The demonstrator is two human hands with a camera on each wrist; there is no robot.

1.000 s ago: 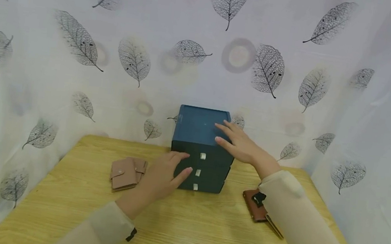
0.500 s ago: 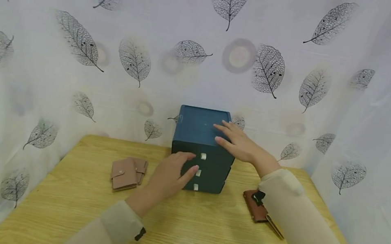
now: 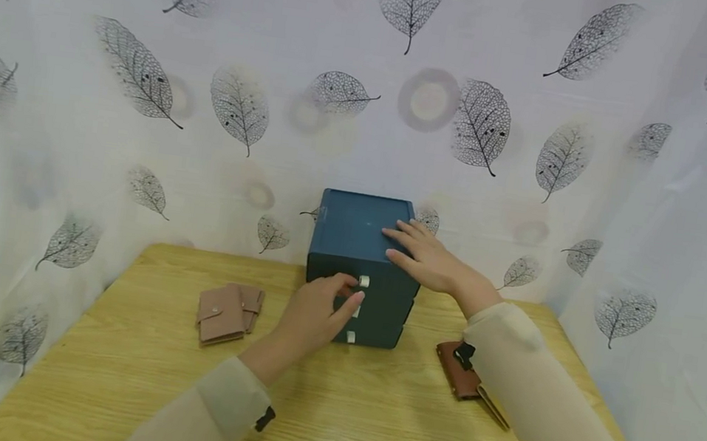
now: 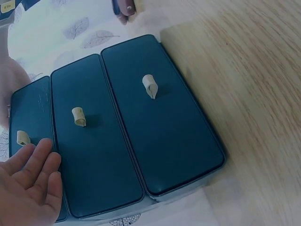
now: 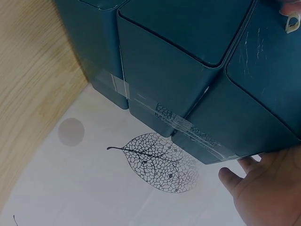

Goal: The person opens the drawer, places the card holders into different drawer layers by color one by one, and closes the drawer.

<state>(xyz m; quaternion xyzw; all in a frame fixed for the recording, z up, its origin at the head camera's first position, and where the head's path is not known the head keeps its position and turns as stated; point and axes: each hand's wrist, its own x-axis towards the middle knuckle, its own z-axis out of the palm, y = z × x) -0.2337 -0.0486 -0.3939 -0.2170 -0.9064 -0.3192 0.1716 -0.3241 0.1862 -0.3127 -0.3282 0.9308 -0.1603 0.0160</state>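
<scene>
While the left hand (image 3: 313, 308) hovers, loose fingers gripping nothing, the topmost cream looped tab (image 3: 364, 281) of the dark-teal, plastic-looking three-drawer box (image 3: 358, 243) sits beside those fingertips; the right hand (image 3: 433, 262) lies relaxed over the box. Likely best: square pinch, level pull.

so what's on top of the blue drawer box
On the blue drawer box, the right hand lies over the right side of the top, hiding the patch beneath it. The rest of the top shows as bare blue panel.
</scene>
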